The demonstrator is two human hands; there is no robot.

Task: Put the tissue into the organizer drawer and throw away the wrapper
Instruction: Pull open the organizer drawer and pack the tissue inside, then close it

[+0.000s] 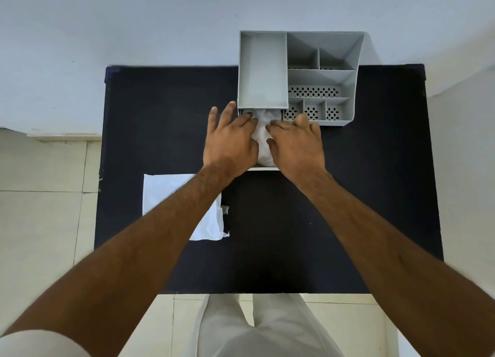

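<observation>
A grey organizer (321, 78) stands at the far edge of the black table. Its drawer (263, 168) is pulled out toward me, and only its white front edge and a grey corner show. White tissue (263, 139) fills the drawer between my hands. My left hand (230, 142) lies flat on the tissue's left side, fingers spread. My right hand (297, 142) presses on its right side, fingers pointing left. The flat white wrapper (166, 193) lies on the table to the near left, partly under my left forearm.
The black table (348, 209) stretches to both sides, with its near edge by my legs. A pale wall rises behind the organizer, and light floor tiles flank the table on the left and right.
</observation>
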